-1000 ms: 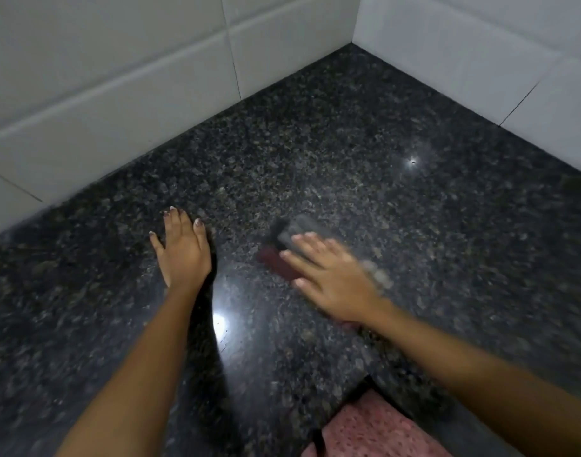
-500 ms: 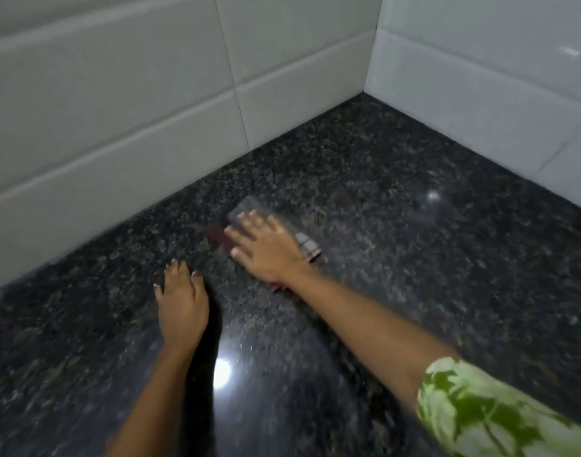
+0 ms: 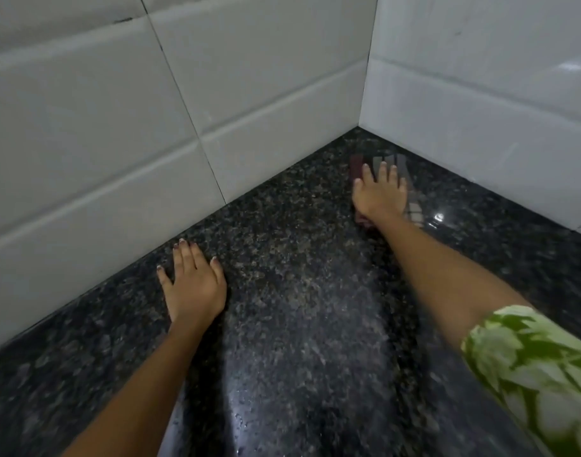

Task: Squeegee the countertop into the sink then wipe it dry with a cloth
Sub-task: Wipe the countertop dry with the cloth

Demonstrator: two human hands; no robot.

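The dark speckled granite countertop fills the lower view and glistens near me. My right hand reaches far ahead and presses flat on a grey-and-maroon checked cloth, close to the corner where the two walls meet. The cloth is blurred and mostly covered by my fingers and palm. My left hand rests palm-down on the bare stone near the left wall, fingers spread, holding nothing. No squeegee and no sink are in view.
White tiled walls bound the counter on the left and on the right, meeting in a corner just beyond the cloth. My right arm wears a green-and-white patterned sleeve.
My right hand has slid the cloth away from me, from beside my left hand toward the wall corner. My left hand stays planted on the stone.
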